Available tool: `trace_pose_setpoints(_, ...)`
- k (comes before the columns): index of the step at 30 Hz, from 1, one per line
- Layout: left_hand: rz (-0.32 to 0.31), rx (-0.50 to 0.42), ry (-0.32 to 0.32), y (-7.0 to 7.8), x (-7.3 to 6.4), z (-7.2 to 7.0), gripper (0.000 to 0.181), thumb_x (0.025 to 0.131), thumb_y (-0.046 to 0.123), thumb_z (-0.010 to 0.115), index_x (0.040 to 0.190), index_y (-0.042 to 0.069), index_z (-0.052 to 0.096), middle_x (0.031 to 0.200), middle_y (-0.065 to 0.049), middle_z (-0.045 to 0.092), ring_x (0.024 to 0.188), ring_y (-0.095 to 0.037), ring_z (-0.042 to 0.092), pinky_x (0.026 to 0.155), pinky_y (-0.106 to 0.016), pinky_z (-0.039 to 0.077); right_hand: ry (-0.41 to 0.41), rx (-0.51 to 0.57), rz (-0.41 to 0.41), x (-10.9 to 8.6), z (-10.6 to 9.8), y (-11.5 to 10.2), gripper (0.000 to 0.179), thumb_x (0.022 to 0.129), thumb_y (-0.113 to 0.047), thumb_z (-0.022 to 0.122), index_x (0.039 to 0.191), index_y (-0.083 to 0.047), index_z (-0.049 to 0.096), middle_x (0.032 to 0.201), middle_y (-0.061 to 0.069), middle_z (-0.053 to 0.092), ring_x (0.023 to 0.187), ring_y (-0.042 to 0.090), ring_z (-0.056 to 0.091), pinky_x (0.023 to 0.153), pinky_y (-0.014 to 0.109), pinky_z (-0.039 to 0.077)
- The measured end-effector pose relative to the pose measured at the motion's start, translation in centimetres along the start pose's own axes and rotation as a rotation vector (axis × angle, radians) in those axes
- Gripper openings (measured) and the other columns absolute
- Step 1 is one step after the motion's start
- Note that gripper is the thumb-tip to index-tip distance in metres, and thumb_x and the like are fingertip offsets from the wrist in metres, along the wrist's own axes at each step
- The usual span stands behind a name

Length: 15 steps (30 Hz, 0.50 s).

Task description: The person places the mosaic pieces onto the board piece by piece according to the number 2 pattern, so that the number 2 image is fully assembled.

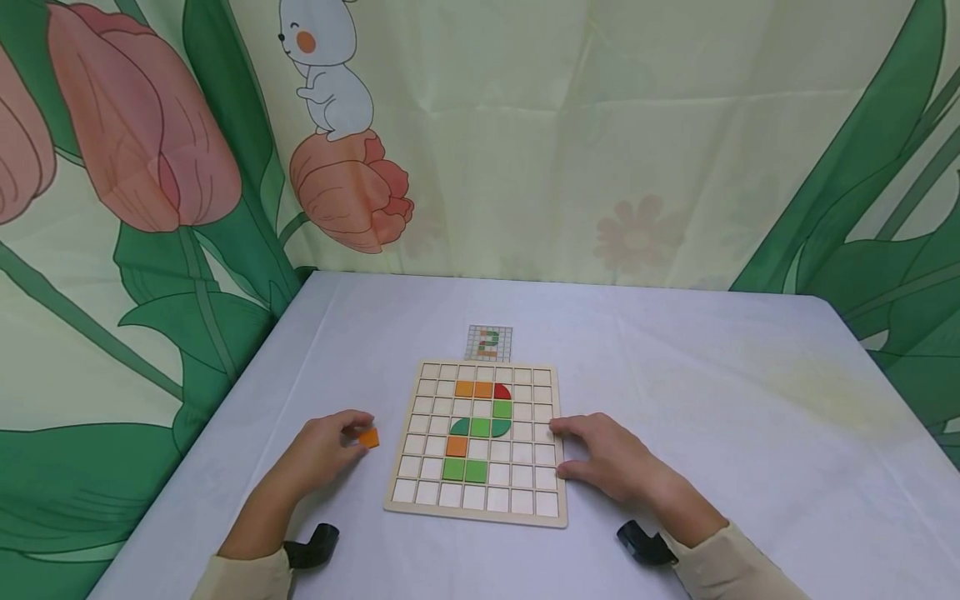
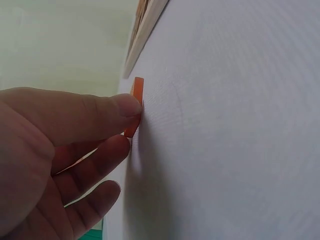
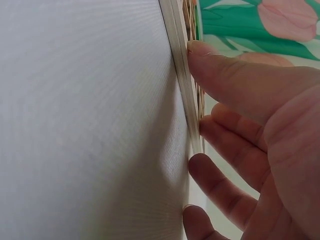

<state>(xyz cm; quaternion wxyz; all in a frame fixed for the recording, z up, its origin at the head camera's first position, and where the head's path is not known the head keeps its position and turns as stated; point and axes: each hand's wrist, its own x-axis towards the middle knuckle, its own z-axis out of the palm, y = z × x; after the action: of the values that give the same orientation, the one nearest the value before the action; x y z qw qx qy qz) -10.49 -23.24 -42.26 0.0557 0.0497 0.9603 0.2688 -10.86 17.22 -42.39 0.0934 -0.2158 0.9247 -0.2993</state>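
Note:
My left hand (image 1: 324, 450) pinches a small orange square tile (image 1: 369, 437) between thumb and fingers, left of the wooden grid board (image 1: 522, 502). In the left wrist view the orange tile (image 2: 135, 107) is seen edge-on, close to the tabletop. On the board lie orange, green and red tiles: two orange squares and a red quarter-round (image 1: 502, 392) in an upper row, green pieces (image 1: 480, 427) below, an orange square (image 1: 456, 447), then two green squares (image 1: 464, 470). My right hand (image 1: 611, 454) touches the board's right edge with its thumb and fingertips.
A small pattern card (image 1: 489, 342) with a coloured grid figure lies just behind the board. White cloth covers the table (image 1: 675, 350). Behind it hangs a curtain (image 1: 510, 150) printed with tulips and a rabbit. A black wrist device (image 1: 313, 547) sits at each wrist.

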Motion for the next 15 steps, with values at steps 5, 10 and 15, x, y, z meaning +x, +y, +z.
trace_pose_setpoints(5, -0.004, -0.004, 0.008, -0.14, 0.16, 0.19, 0.032, 0.085, -0.001, 0.076, 0.116, 0.002, 0.069, 0.107, -0.006, 0.070, 0.099, -0.026, 0.063, 0.089, -0.046, 0.052, 0.001, -0.002, 0.001, -0.02, 0.05, 0.00, 0.055, 0.086, -0.019, 0.079, 0.135, -0.004, 0.061, 0.136, 0.010, 0.059, 0.129, 0.034, 0.050, 0.106, 0.052, 0.039)
trace_pose_setpoints(10, 0.001, -0.001, 0.018, -0.20, 0.30, 0.31, 0.029, 0.085, -0.002, 0.076, 0.112, 0.003, 0.070, 0.105, -0.005, 0.070, 0.097, -0.025, 0.062, 0.089, -0.046, 0.052, 0.005, -0.002, -0.006, -0.04, 0.05, 0.04, 0.055, 0.086, -0.020, 0.079, 0.135, -0.004, 0.061, 0.136, 0.010, 0.059, 0.130, 0.034, 0.050, 0.106, 0.052, 0.038)
trace_pose_setpoints(15, -0.003, 0.011, 0.018, -0.02, 0.41, 0.28, 0.027, 0.085, -0.002, 0.076, 0.111, 0.003, 0.070, 0.103, -0.005, 0.069, 0.097, -0.026, 0.062, 0.088, -0.046, 0.053, 0.003, -0.006, -0.008, -0.02, 0.01, 0.09, 0.055, 0.086, -0.020, 0.079, 0.135, -0.004, 0.060, 0.136, 0.011, 0.059, 0.130, 0.035, 0.050, 0.106, 0.052, 0.039)
